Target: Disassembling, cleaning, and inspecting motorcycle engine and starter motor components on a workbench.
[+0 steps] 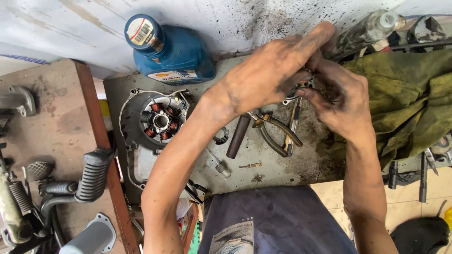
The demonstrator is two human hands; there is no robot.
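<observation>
Both hands, left hand (270, 75) and right hand (341, 101), clenched on small metal part (305, 84); pliers (275, 131), stator cover (153, 124), oil bottle (167, 51) on desk (282, 164).

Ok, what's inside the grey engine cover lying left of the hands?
The grey engine cover holds a stator: copper-wound coils ringed around a central metal hub. The left forearm crosses the cover's lower right edge, hiding what lies there.

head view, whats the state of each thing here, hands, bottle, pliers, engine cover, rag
left hand: raised, fingers closed on a small metal part
right hand: pinching the same part
blue oil bottle: capped, lying on its side
pliers: lying on the bench, unheld
engine cover: lying open side up, coils showing
green rag: crumpled
</observation>
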